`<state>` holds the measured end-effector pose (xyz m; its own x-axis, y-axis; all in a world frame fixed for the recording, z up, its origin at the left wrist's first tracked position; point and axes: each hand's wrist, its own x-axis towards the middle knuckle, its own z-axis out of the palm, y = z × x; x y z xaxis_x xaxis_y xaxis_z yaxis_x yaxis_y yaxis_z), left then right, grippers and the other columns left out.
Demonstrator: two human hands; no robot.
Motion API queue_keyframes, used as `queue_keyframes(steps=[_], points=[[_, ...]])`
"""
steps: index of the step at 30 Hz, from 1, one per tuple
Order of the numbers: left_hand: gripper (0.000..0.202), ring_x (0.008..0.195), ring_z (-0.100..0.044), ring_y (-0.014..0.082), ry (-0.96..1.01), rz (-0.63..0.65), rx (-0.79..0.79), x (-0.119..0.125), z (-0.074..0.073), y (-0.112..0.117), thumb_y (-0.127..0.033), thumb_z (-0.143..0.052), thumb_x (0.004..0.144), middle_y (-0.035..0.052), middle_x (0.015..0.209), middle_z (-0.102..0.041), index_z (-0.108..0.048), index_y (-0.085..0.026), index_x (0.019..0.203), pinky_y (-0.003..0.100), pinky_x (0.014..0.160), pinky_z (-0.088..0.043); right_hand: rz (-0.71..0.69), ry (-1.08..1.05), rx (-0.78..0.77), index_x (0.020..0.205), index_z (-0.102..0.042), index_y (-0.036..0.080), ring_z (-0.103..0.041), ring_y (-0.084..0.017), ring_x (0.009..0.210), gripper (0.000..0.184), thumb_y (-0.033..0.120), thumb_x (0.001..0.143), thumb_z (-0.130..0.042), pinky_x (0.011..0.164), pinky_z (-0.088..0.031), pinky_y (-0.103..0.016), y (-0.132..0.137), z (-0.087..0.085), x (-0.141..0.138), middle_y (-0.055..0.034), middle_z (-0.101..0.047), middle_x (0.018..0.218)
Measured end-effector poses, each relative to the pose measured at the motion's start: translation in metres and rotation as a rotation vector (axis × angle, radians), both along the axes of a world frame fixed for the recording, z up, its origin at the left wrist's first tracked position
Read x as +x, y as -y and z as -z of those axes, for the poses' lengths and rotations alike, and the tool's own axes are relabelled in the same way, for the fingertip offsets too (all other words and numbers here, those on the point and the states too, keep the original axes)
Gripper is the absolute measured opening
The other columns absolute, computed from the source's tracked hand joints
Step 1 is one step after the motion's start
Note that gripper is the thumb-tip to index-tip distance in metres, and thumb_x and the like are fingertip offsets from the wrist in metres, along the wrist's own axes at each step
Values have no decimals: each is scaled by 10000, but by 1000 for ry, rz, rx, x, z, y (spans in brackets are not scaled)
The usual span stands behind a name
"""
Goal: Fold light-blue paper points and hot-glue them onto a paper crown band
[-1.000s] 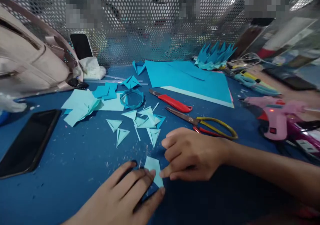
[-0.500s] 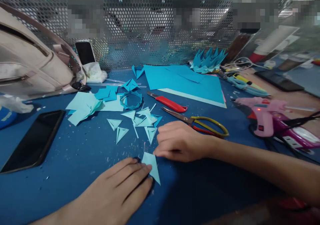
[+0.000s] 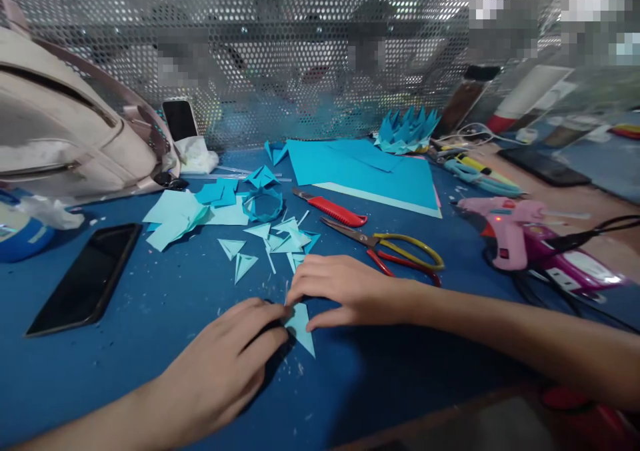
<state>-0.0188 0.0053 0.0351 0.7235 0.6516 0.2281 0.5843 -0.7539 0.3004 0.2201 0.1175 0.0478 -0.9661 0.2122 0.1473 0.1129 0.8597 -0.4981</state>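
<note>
A small light-blue folded paper triangle [image 3: 301, 327] lies on the blue table [image 3: 150, 317] near its front edge. My left hand [image 3: 225, 361] rests palm down with its fingertips pressing the triangle's left edge. My right hand [image 3: 345, 291] comes in from the right, fingers bent, and pinches the triangle's upper corner against the table. Just behind my hands lie several folded paper triangles [image 3: 280, 241] and a paper ring [image 3: 263, 203].
Yellow-handled scissors [image 3: 395, 247], a red utility knife [image 3: 333, 209] and blue paper sheets [image 3: 370, 167] lie behind. A pink glue gun [image 3: 515, 227] sits right, a black phone [image 3: 87, 277] and a beige bag [image 3: 65, 137] left. A perforated metal screen [image 3: 300, 57] closes the back.
The paper piece went from a wider flap to a narrow pointed triangle. My right hand slid left onto its top corner, and my left hand drew back a little.
</note>
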Motion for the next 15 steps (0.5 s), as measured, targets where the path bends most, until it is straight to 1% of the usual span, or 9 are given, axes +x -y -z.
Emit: queue_keyframes(steps=[3, 4, 6, 8, 10, 13, 15], points=[[353, 1162, -543, 179, 122, -87, -165, 4, -2, -6, -47, -381, 942, 56, 1233, -603, -473, -233, 1228, 308, 987, -470, 7, 29, -41, 1071, -640, 178, -534, -182, 948, 211, 318, 913, -636, 792, -419, -273, -1, 2, -1, -49, -634, 989], [314, 1135, -554, 167, 167, -115, -218, 6, -3, -8, -68, -392, 956, 41, 1194, -613, -481, -247, 1197, 294, 964, -474, 13, 30, -57, 1045, -651, 185, -532, -180, 940, 188, 317, 911, -639, 785, -415, -270, -1, 2, -1, -44, -624, 970], [240, 1075, -573, 162, 234, -163, -310, 10, -4, -13, -118, -440, 966, 21, 1126, -625, -498, -261, 1149, 293, 924, -478, 23, 31, -94, 1003, -670, 197, -528, -174, 930, 154, 315, 907, -645, 775, -409, -265, -1, 1, -1, -38, -601, 952], [197, 1029, -579, 176, 259, -202, -378, 13, -4, -16, -163, -513, 953, 18, 1088, -629, -515, -259, 1124, 313, 894, -480, 31, 31, -135, 969, -680, 200, -526, -167, 927, 131, 309, 899, -658, 770, -405, -259, -1, 1, -1, -35, -581, 950], [179, 1020, -567, 195, 255, -217, -417, 16, -4, -17, -185, -555, 938, 24, 1075, -629, -532, -251, 1102, 343, 891, -472, 35, 21, -163, 941, -683, 199, -525, -159, 921, 101, 285, 890, -672, 766, -401, -254, -1, 0, -1, -32, -569, 953], [157, 1019, -545, 209, 253, -237, -428, 18, -6, -17, -178, -575, 929, 27, 1062, -630, -549, -240, 1071, 369, 901, -455, 25, -17, -164, 924, -686, 194, -526, -146, 911, 60, 241, 892, -667, 763, -393, -248, -1, -1, -1, -25, -575, 945], [146, 988, -544, 206, 262, -255, -421, 20, -8, -17, -163, -585, 922, 20, 1014, -633, -562, -236, 1046, 364, 883, -448, -14, -27, -164, 910, -689, 187, -527, -137, 872, 70, 245, 907, -650, 745, -390, -242, -2, -2, 0, -14, -592, 879]])
